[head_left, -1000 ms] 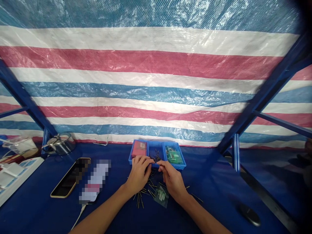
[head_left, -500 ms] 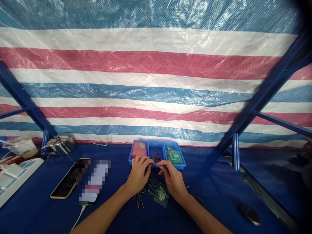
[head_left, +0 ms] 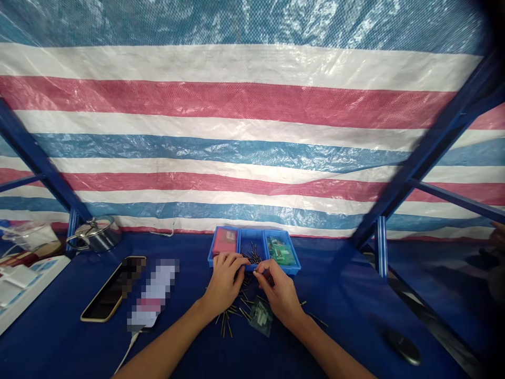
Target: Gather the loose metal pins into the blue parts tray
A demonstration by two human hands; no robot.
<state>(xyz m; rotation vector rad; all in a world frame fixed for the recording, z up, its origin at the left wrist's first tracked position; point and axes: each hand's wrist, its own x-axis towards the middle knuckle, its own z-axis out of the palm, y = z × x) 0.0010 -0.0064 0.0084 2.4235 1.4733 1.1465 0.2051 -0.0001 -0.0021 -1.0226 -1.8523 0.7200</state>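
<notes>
My left hand [head_left: 226, 280] is at the near edge of a blue three-part tray [head_left: 291, 270], thumb and forefinger close together; what they pinch, if anything, is too small to make out. Just right of it, my right hand [head_left: 279, 288] pinches a tiny dark piece between thumb and fingertips. Thin dark metal rods [head_left: 254, 257] lie in the tray's middle compartment. More loose rods [head_left: 224, 323] are scattered on the table below my hands. Between my forearms lies a clear pouch [head_left: 261, 317] with pale pieces inside.
A red packet [head_left: 225, 241] fills the tray's left compartment, green packets [head_left: 281, 251] the right. Leftward are a phone [head_left: 106, 299], a blurred-out phone [head_left: 153, 292] on a cable, a steel pot [head_left: 101, 235] and a power strip [head_left: 33, 292]. A black mouse [head_left: 403, 347] lies at right.
My right hand's fingers have curled in and drawn slightly down, away from the left fingertips. My left hand has hardly moved.
</notes>
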